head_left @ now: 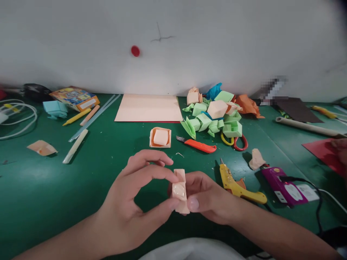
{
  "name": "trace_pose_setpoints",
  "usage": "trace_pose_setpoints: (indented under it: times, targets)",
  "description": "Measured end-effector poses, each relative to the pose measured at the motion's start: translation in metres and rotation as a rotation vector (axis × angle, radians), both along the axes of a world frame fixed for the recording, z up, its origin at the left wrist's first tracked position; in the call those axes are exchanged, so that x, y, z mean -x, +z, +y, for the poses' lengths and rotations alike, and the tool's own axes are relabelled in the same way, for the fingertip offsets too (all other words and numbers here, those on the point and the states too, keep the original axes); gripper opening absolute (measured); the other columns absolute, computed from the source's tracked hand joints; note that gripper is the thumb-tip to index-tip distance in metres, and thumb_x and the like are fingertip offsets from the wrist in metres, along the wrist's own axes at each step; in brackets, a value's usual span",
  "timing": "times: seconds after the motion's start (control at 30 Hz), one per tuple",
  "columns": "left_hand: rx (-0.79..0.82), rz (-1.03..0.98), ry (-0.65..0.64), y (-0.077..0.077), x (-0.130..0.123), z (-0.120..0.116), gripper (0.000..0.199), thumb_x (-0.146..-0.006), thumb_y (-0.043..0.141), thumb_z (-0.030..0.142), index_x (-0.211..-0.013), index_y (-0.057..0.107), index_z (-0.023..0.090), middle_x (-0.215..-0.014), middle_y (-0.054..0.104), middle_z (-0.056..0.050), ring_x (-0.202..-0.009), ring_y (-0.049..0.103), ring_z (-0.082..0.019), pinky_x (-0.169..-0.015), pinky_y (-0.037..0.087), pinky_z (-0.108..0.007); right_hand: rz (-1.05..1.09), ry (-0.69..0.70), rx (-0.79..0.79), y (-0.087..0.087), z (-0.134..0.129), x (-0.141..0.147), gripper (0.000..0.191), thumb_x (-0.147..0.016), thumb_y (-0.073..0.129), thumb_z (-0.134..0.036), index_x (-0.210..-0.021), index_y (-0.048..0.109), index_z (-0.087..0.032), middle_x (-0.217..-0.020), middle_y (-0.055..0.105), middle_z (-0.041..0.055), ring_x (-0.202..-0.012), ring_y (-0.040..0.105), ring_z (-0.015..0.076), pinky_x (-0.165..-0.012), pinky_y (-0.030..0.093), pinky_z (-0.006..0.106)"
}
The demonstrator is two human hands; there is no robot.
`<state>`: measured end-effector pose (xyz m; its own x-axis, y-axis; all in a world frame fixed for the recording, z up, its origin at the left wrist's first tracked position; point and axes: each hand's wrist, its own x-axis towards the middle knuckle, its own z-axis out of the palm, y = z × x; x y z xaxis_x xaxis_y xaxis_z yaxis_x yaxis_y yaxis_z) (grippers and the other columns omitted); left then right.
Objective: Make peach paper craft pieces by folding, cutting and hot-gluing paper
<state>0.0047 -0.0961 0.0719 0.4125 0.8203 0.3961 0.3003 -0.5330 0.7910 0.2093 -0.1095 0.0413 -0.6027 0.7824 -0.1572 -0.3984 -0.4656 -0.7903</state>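
Observation:
A small folded peach paper piece (180, 207), with a shiny clear blob of what looks like glue on its face, is held near the table's front edge. My right hand (208, 196) grips it from the right, thumb in front and fingers behind. From the left, my left hand (130, 202) pinches it between thumb and index finger; its other fingers are raised. Beyond my hands lies a peach folded paper box (161, 137) with a smaller block inside. An orange box cutter (200, 146) and a yellow glue gun (241, 184) lie to the right.
Several green and peach folded paper pieces (211, 115) are heaped by scissors (240, 143). Peach paper sheets (149, 107) lie against the wall. A purple power adapter (282, 186) with cables stands right. Glue sticks (92, 121) lie left. Another person's hand (340, 151) touches red paper (322, 153).

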Motion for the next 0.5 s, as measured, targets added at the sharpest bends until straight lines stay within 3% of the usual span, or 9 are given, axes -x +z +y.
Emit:
trace_pose_setpoints:
  times: [0.13, 0.23, 0.4, 0.5]
  targets:
    - [0.01, 0.002, -0.03, -0.004, 0.005, 0.009, 0.029, -0.085, 0.073, 0.024, -0.111, 0.063, 0.033, -0.124, 0.06, -0.004, -0.114, 0.061, -0.023, -0.101, 0.054, -0.04, -0.061, -0.019, -0.047, 0.0, 0.007, -0.007, 0.035, -0.068, 0.09, -0.045, -0.083, 0.073, -0.019, -0.074, 0.06, -0.0025, -0.063, 0.049, 0.0089, -0.06, 0.042, 0.022]
    - [-0.032, 0.046, 0.01, -0.015, 0.015, 0.032, 0.033, -0.089, 0.07, 0.026, -0.118, 0.056, 0.032, -0.126, 0.059, -0.003, -0.117, 0.059, -0.022, -0.101, 0.051, -0.038, -0.205, -0.036, -0.196, 0.005, 0.017, -0.022, 0.031, -0.073, 0.087, -0.042, -0.085, 0.069, -0.019, -0.084, 0.063, 0.0, -0.071, 0.054, 0.0114, -0.067, 0.046, 0.025]
    - [0.031, 0.303, 0.199, -0.039, 0.03, 0.086, 0.058, -0.089, 0.069, 0.044, -0.139, 0.045, 0.028, -0.141, 0.05, -0.01, -0.125, 0.056, -0.029, -0.102, 0.05, -0.047, -0.876, -0.173, -0.613, 0.015, 0.033, -0.051, 0.01, -0.086, 0.073, -0.028, -0.089, 0.066, -0.022, -0.092, 0.065, 0.0011, -0.086, 0.06, 0.0168, -0.081, 0.05, 0.031]
    - [0.012, 0.444, 0.157, -0.046, 0.028, 0.111, 0.079, -0.087, 0.07, 0.048, -0.153, 0.034, 0.026, -0.157, 0.037, -0.015, -0.143, 0.041, -0.036, -0.113, 0.042, -0.058, -1.086, -0.285, -0.731, 0.015, 0.038, -0.056, 0.008, -0.089, 0.068, -0.028, -0.096, 0.067, -0.023, -0.1, 0.07, 0.0029, -0.094, 0.065, 0.0197, -0.087, 0.053, 0.034]
